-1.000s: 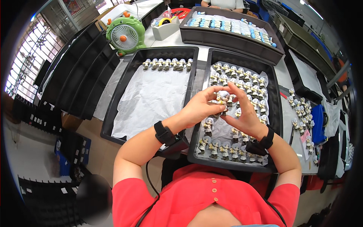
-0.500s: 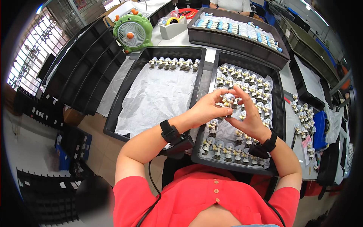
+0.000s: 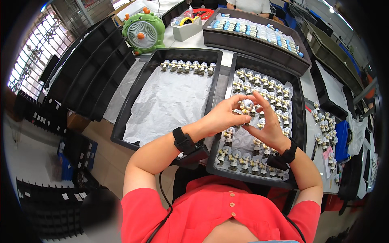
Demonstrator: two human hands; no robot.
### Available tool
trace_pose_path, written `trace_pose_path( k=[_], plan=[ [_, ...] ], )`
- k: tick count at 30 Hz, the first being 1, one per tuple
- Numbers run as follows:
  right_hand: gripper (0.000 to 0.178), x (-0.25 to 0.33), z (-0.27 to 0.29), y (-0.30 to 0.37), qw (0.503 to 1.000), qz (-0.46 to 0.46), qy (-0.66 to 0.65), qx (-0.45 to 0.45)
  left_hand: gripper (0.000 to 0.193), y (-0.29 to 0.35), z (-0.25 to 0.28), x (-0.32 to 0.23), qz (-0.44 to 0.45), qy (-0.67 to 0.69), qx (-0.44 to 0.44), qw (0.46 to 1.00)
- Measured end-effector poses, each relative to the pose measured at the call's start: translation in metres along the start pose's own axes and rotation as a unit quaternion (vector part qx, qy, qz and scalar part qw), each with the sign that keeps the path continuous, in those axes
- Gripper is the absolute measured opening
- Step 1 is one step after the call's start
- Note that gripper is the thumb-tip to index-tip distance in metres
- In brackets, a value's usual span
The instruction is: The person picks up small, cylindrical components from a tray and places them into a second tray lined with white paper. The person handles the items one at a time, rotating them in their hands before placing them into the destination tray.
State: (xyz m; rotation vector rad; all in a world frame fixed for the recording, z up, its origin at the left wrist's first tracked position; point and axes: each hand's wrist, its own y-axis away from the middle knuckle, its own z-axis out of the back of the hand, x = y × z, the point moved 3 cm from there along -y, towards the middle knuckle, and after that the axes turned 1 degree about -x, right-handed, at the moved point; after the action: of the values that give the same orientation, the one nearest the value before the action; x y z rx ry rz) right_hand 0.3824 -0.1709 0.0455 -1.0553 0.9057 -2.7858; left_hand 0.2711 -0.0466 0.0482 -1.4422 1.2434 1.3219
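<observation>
A small figurine (image 3: 246, 106) with pale grey hair is held up between my two hands, above the right black tray (image 3: 302, 125). My left hand (image 3: 225, 117) pinches it between thumb and fingers from the left. My right hand (image 3: 270, 128) curves round it from the other side, fingertips at its top and thumb near its base. Beneath my hands, rows of similar figurines (image 3: 244, 161) fill much of the tray on white paper. To the left, another black tray (image 3: 123, 111) lined with white paper (image 3: 168, 107) has one row of figurines (image 3: 188, 67) along its far end.
A green fan (image 3: 142, 32) and a tape dispenser (image 3: 187, 28) stand at the back left. Behind the trays is a large bin (image 3: 255, 46) of blue-and-white pieces. More figurines (image 3: 325, 125) and a blue container (image 3: 342, 139) lie at right. A person (image 3: 249, 5) sits across the table.
The figurine appears slightly turned between my fingers. My hands stay in nearly the same place, and the whole view has shifted slightly.
</observation>
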Motion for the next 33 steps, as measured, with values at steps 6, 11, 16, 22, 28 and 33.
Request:
trace_pose_path(
  k=[6, 11, 16, 22, 28, 33],
  plan=[
    [0.092, 0.0025, 0.0006, -0.0012, 1.0, 0.003, -0.002, -0.012, 0.057, 0.0011, 0.0, -0.0018, -0.009, 0.012, 0.003, 1.0],
    [0.092, 0.0025, 0.0032, -0.0007, 1.0, 0.004, -0.008, -0.019, 0.056, -0.0013, 0.0003, 0.0008, -0.018, 0.024, 0.009, 1.0],
    [0.091, 0.0039, 0.0046, -0.002, 0.999, 0.009, -0.023, -0.02, 0.053, -0.0007, 0.0025, 0.0012, -0.031, 0.034, 0.005, 0.999],
    [0.091, 0.0031, 0.0071, -0.0021, 0.999, 0.004, -0.027, -0.023, 0.049, -0.0015, -0.0008, -0.0014, -0.012, 0.094, 0.023, 0.995],
    [0.093, 0.0025, 0.0087, -0.0038, 0.999, 0.003, -0.03, -0.03, 0.05, -0.0018, 0.0004, 0.0007, -0.008, 0.146, 0.036, 0.989],
    [0.093, 0.0027, 0.009, -0.003, 0.999, 0.006, -0.04, -0.032, 0.036, -0.001, 0.0015, 0.0022, -0.007, 0.135, 0.006, 0.991]
  ],
)
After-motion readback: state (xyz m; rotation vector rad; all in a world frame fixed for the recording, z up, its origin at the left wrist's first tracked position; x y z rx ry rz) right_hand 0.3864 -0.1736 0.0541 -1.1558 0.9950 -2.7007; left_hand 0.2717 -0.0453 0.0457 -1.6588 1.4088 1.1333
